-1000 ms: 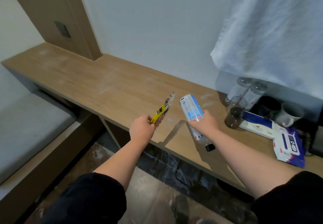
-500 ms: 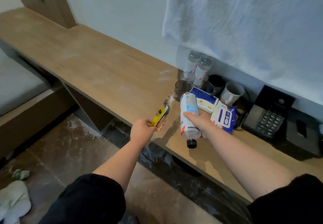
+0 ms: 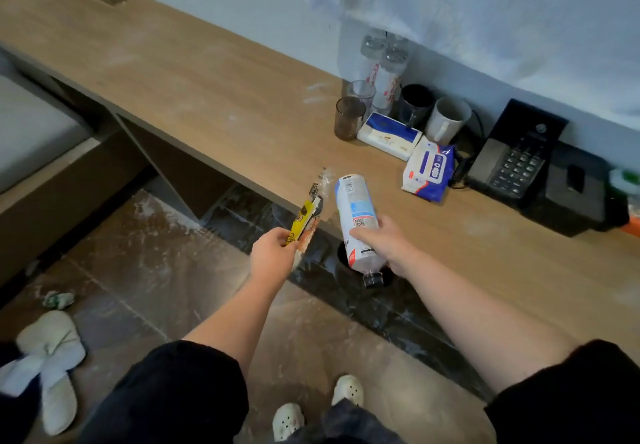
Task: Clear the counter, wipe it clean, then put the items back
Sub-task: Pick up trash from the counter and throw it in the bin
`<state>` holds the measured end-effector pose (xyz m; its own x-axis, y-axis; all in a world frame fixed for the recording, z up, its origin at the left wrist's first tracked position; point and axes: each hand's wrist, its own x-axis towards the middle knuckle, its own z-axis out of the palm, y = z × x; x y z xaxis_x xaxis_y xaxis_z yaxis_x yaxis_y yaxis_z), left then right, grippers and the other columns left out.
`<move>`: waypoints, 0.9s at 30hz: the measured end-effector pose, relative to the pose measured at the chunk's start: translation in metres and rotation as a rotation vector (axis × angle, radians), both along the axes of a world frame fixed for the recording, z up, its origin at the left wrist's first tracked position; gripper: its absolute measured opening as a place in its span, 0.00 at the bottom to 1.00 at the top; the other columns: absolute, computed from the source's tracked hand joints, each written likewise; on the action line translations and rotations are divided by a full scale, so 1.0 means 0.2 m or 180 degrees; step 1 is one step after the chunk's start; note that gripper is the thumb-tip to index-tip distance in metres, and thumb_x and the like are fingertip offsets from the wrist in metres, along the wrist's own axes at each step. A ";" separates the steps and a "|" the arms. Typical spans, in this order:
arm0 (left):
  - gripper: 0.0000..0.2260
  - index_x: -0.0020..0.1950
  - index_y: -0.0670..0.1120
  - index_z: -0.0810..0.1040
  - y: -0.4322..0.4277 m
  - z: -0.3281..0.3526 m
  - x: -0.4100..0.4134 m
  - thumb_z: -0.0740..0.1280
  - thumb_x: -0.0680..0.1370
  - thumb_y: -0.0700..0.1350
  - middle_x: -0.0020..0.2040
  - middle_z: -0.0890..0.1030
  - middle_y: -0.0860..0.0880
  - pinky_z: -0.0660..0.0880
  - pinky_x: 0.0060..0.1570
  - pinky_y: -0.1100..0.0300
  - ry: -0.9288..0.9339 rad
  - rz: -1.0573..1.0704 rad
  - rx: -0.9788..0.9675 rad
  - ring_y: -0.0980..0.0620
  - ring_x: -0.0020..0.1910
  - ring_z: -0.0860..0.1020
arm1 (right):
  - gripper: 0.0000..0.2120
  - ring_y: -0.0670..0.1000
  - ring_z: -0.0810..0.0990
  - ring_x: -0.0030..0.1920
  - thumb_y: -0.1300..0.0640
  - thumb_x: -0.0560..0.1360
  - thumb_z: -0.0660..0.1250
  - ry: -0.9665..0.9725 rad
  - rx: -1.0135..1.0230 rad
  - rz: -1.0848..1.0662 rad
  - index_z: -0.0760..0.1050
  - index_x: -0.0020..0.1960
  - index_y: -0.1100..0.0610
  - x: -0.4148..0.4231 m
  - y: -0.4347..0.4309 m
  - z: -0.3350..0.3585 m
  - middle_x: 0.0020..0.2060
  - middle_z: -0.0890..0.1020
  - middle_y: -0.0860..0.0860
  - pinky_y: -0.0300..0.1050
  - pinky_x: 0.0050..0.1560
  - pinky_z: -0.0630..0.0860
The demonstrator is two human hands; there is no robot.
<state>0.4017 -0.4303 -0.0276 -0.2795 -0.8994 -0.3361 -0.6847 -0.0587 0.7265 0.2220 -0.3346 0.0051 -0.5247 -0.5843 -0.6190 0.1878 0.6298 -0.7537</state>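
A long wooden counter [image 3: 214, 97], streaked with white dust, runs along the wall. My left hand [image 3: 272, 256] pinches a yellow snack wrapper [image 3: 306, 218] with a clear crinkled end, held just off the counter's front edge. My right hand [image 3: 384, 246] grips a clear plastic bottle [image 3: 356, 221] with a blue and white label, tilted with its black cap pointing down toward the floor. Both hands hover at the counter's front edge, over a dark round bin opening [image 3: 343, 258] below, mostly hidden by the bottle.
At the back right stand two glasses [image 3: 349, 117], two capped water bottles [image 3: 384, 72], a black mug [image 3: 415, 104], a white mug [image 3: 446, 121], a tissue box [image 3: 389, 135], a wipes pack [image 3: 429, 171] and a black phone [image 3: 512, 163]. White slippers [image 3: 52, 371] lie on the floor.
The view has swung right and down. Both hands have drawn back from over the counter to its front edge, still holding the wrapper and bottle; the bottle's cap now points down.
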 end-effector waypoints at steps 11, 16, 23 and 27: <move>0.08 0.51 0.43 0.83 0.09 -0.30 0.35 0.73 0.73 0.40 0.42 0.81 0.45 0.71 0.24 0.66 -0.0266 0.0204 0.0770 0.49 0.30 0.77 | 0.35 0.50 0.78 0.44 0.47 0.67 0.71 0.1700 0.0710 0.1531 0.58 0.70 0.45 0.36 0.27 -0.32 0.54 0.70 0.49 0.40 0.37 0.75; 0.05 0.47 0.48 0.81 0.15 -0.48 0.28 0.71 0.73 0.39 0.38 0.78 0.47 0.70 0.29 0.63 -0.0266 0.0129 0.1030 0.51 0.34 0.75 | 0.30 0.56 0.78 0.48 0.47 0.65 0.69 0.1488 0.1208 0.0928 0.64 0.65 0.49 0.30 0.39 -0.55 0.52 0.74 0.53 0.48 0.48 0.76; 0.05 0.39 0.43 0.79 0.20 -0.95 -0.04 0.67 0.73 0.36 0.34 0.75 0.45 0.78 0.44 0.50 -0.0408 -0.0107 0.0933 0.44 0.38 0.75 | 0.26 0.56 0.77 0.47 0.49 0.70 0.70 0.0957 0.1353 -0.0215 0.66 0.64 0.57 0.01 0.55 -0.95 0.53 0.77 0.56 0.44 0.45 0.72; 0.06 0.41 0.43 0.79 0.17 -1.24 -0.30 0.65 0.77 0.40 0.41 0.78 0.45 0.75 0.47 0.56 -0.0516 -0.0505 0.0931 0.46 0.48 0.79 | 0.26 0.56 0.81 0.49 0.47 0.71 0.70 0.0722 0.1287 -0.0636 0.71 0.63 0.60 -0.19 0.59 -1.26 0.50 0.80 0.56 0.47 0.52 0.77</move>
